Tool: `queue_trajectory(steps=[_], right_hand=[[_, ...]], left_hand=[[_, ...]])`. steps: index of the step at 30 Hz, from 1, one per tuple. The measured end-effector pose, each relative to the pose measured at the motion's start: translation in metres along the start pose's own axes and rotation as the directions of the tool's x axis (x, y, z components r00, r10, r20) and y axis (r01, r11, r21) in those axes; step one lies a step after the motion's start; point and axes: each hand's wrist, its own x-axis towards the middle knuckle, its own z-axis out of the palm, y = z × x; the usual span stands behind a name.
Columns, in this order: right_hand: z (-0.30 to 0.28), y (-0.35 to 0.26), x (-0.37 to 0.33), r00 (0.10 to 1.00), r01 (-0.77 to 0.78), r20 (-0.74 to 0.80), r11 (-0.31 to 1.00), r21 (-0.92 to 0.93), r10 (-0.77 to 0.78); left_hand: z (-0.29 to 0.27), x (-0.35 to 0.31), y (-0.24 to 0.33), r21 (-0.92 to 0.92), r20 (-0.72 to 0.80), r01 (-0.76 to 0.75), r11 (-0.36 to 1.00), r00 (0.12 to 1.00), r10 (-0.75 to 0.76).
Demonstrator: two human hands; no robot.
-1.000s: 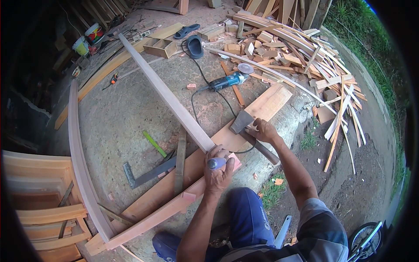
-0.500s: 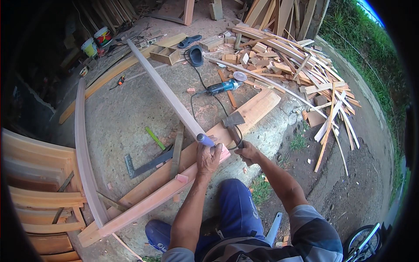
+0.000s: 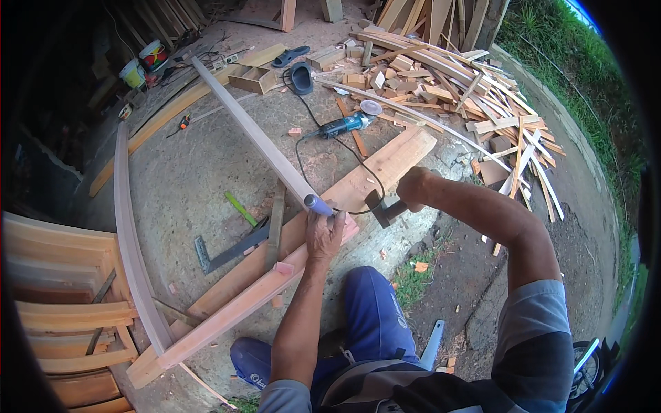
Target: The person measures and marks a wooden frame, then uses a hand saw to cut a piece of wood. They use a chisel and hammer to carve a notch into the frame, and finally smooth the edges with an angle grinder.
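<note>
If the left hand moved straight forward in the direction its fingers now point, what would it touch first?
The left hand holds a purple-handled tool and points up the picture. It would probably meet the long slanted plank first, which starts just beyond the fingers, though depth is unclear.

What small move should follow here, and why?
Probably bring the hammer down onto the chisel. The right hand has the hammer raised beside it, while the left hand steadies the chisel against the wooden beam.
</note>
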Motion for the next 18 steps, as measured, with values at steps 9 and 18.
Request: queue_trajectory(steps=[9, 18], right_hand=[[0.175, -0.086, -0.093, 0.938, -0.234, 0.229, 0.012, 0.972, -0.261], [0.263, -0.184, -0.03, 0.908, -0.023, -0.199, 0.517, 0.855, 0.37]], left_hand=[[-0.017, 0.022, 0.046, -0.661, -0.042, 0.045, 0.749, 0.994, -0.097], [-0.013, 0.041, 0.053, -0.634, -0.119, 0.084, 0.769, 0.972, -0.204]])
